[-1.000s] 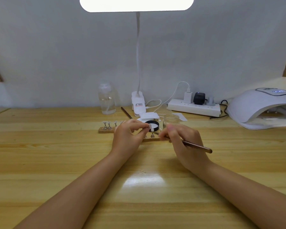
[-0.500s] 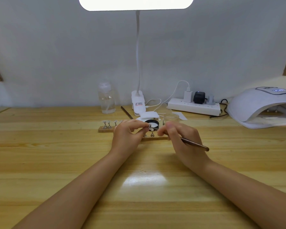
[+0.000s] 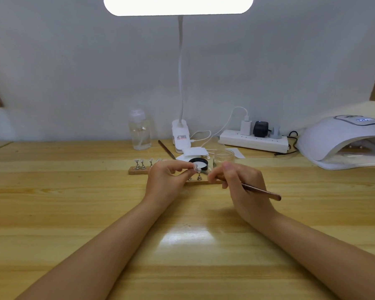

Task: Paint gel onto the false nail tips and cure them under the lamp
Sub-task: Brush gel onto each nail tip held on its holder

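My left hand (image 3: 168, 177) pinches a false nail tip on its small metal stand (image 3: 195, 166) just above the wooden holder strip (image 3: 136, 170). Several more tips (image 3: 140, 163) stand on the strip's left end, and two stands (image 3: 198, 176) show between my hands. My right hand (image 3: 239, 180) grips a thin copper-coloured brush (image 3: 262, 192), its handle pointing right; the bristle end is hidden behind my fingers. A black-rimmed gel pot (image 3: 200, 163) sits right behind the held tip. The white curing lamp (image 3: 342, 141) stands at the far right.
A clear bottle (image 3: 139, 132), the desk lamp's clip base (image 3: 181, 136) and a power strip (image 3: 254, 140) line the back wall. A second brush (image 3: 166, 149), white pads (image 3: 194, 152) and a small clear jar (image 3: 223, 155) lie behind the gel pot.
My right hand has lifted slightly and moved back toward the gel pot, with the brush handle now lower-angled. My left hand stays in place, holding the tip.
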`<state>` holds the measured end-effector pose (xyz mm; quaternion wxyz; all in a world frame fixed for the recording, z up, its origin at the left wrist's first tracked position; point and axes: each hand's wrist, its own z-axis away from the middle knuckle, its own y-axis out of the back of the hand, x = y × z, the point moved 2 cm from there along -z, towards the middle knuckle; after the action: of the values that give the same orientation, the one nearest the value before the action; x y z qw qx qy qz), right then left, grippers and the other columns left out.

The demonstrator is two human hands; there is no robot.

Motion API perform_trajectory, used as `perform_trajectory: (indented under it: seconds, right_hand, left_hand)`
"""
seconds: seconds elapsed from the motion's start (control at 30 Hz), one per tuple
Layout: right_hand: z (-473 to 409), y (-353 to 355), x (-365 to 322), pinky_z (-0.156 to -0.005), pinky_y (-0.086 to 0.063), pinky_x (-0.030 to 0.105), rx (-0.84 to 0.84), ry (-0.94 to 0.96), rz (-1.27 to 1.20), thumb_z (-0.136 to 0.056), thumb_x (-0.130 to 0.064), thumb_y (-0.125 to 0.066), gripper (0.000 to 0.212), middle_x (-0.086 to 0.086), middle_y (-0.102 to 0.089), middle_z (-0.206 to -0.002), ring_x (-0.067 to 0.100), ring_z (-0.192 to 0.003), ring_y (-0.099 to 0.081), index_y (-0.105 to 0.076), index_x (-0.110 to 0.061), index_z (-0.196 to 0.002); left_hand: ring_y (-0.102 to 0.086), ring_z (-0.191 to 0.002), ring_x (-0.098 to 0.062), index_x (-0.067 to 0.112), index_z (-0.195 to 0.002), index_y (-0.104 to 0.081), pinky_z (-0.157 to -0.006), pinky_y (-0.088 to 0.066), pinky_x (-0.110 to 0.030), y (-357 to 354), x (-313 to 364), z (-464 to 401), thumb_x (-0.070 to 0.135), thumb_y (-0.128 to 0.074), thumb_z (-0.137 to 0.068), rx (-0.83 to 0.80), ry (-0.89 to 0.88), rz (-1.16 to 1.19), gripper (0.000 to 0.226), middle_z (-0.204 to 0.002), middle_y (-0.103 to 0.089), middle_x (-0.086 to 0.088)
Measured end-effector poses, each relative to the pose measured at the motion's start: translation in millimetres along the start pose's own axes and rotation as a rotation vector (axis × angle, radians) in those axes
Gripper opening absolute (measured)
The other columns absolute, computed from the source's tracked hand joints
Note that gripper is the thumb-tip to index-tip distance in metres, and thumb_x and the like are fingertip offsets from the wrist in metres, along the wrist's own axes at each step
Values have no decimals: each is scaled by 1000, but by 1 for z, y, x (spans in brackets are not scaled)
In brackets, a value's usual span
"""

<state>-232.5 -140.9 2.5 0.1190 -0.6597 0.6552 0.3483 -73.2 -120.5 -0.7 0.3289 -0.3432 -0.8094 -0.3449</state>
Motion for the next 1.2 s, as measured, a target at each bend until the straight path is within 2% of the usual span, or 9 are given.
perform_trajectory:
  seconds: [0.1, 0.23, 0.43, 0.53, 0.6, 0.77, 0.9, 1.0, 1.2]
  right_hand:
    - [-3, 0, -1, -63, -39, 6, -5, -10, 60, -88, -43, -31, 35, -25, -61, -75, -8, -72, -58, -63, -33, -78]
    - [0, 0, 3, -61, -40, 7, -11, -52, -50, -87, -44, -33, 47, -14, -64, -64, -5, -61, -58, -68, -20, -68]
    - [-2, 1, 0, -62, -40, 8, -10, -46, 27, -88, -43, -33, 40, -20, -64, -75, -8, -68, -57, -67, -25, -76]
    - [-1, -1, 4, -62, -40, 8, -29, -112, -47, -91, -35, -38, 39, -12, -66, -66, -6, -61, -58, -67, -25, -68]
    - [1, 0, 4, -60, -40, 9, -6, -110, -90, -91, -36, -38, 41, -8, -65, -61, -3, -58, -58, -67, -23, -65]
    - [-2, 1, 0, -62, -39, 6, -4, -52, 19, -87, -45, -30, 41, -18, -63, -73, -9, -67, -57, -65, -27, -75]
    - [1, -1, 6, -63, -40, 13, 11, -149, -48, -88, -45, -37, 44, -7, -64, -56, -1, -57, -58, -66, -27, -60]
    - [1, 1, 6, -59, -40, 9, 75, -148, -55, -83, -53, -32, 46, -9, -63, -54, -2, -54, -57, -64, -29, -61]
    - [-2, 1, 3, -60, -41, 9, 60, -69, -8, -87, -45, -29, 40, -13, -63, -66, -5, -62, -57, -62, -31, -72]
  left_hand:
    - [-61, -80, -19, 28, -80, -71, -77, -49, -34, 0, 0, 0, 12, -75, -72, -1, 15, 13, 19, -71, -68, 9]
    - [-62, -81, -19, 29, -78, -71, -78, -50, -33, 0, 0, 0, 12, -75, -71, -2, 17, 17, 19, -72, -68, 12]
    - [-63, -80, -21, 25, -79, -72, -79, -51, -37, 0, 0, 0, 9, -74, -73, -10, 22, 31, 17, -70, -67, 9]
    - [-63, -81, -23, 25, -80, -72, -80, -51, -38, 0, 0, 0, 8, -74, -73, -12, 19, 37, 19, -72, -68, 8]
    - [-63, -82, -23, 25, -80, -72, -80, -51, -37, 0, 0, 0, 9, -74, -73, -12, 15, 39, 18, -73, -69, 7]
    - [-63, -82, -21, 22, -80, -72, -77, -49, -30, 0, 0, 0, 7, -74, -73, -12, -2, 30, 17, -71, -67, 8]
    - [-60, -80, -17, 26, -75, -70, -76, -45, -26, 0, 0, 0, 7, -74, -73, -2, -11, 11, 20, -72, -67, 10]
    - [-56, -77, -12, 32, -69, -68, -72, -43, -19, 1, 1, 0, 10, -74, -72, -1, -5, 12, 23, -71, -66, 14]
    - [-61, -82, -14, 27, -65, -67, -79, -47, -31, 0, 3, -1, 11, -77, -69, -21, -32, -12, 19, -73, -66, 12]
